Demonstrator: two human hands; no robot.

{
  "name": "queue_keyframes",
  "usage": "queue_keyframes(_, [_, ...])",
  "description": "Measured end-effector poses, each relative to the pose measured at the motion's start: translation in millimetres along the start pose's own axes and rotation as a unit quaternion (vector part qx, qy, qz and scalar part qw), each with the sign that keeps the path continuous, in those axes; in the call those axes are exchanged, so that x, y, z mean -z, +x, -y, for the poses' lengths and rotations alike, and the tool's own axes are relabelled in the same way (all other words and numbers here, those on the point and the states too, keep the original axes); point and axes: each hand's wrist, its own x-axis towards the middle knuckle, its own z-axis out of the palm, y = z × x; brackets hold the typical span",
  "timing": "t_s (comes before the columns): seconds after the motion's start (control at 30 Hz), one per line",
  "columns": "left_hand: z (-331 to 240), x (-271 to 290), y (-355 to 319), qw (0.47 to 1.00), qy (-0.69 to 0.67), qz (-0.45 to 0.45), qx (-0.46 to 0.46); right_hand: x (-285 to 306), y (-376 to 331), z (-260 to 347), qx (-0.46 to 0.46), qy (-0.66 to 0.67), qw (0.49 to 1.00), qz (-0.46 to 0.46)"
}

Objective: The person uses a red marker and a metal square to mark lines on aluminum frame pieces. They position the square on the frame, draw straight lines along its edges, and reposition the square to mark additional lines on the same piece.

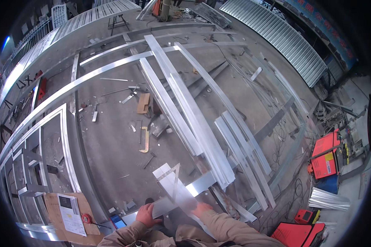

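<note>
My left hand (147, 215) and right hand (201, 208) – fingers clamping the long silvery aluminium profile (174, 187) – stiff, light, slick, sharp-edged.

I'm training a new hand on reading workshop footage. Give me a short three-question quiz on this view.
1. True or false: both the left hand and the right hand are on the short metal piece.
2. Which lies on the floor just left of the long metal bars? A) a yellow clamp B) a blue bucket C) a green hose
3. Fill in: the red machine stands on the person's ____ side.

Key: 1 true; 2 A; 3 right.
</note>
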Motion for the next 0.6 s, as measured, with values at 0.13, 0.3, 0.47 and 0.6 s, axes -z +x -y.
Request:
queue_keyframes(0.13, [20.9, 19.7, -28.8, 0.997, 0.017, 0.018, 0.074, -8.8, -10.9, -6.3, 0.021, -0.046, 0.998, 0.028])
queue_keyframes(0.3, [9.8, 32.9, -48.9, 0.991, -0.019, 0.051, 0.121, -26.1, -25.2, -3.9, 0.042, -0.049, 0.998, 0.025])
queue_keyframes(0.47, [20.1, 12.8, -65.1, 0.992, -0.016, 0.051, 0.114, -32.2, -36.7, 13.5, 0.068, -0.051, 0.994, 0.061])
queue_keyframes(0.6, [25.2, 12.6, -72.5, 0.991, -0.017, 0.056, 0.118, -50.9, -28.1, 11.7, 0.098, -0.060, 0.990, 0.079])
